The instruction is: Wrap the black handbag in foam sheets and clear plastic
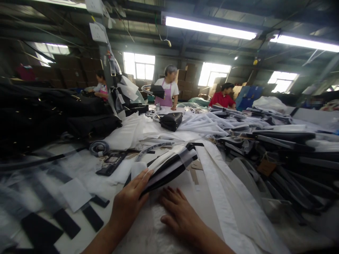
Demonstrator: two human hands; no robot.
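My left hand grips the near end of a flattened black handbag, thumb below and fingers on top. Pale wrapping strips lie along the bag, and a wrapped, curved handle arches behind it. Just right of the bag's lower edge, my right hand rests with fingers spread on white plastic sheeting, holding nothing. Brown card pieces lie partly under the bag's far end.
Black bags are heaped at left, above black straps in clear film. A dark phone-like object and a coiled handle lie nearby. More wrapped bags pile up at right. Across the table stands a person in a pink apron.
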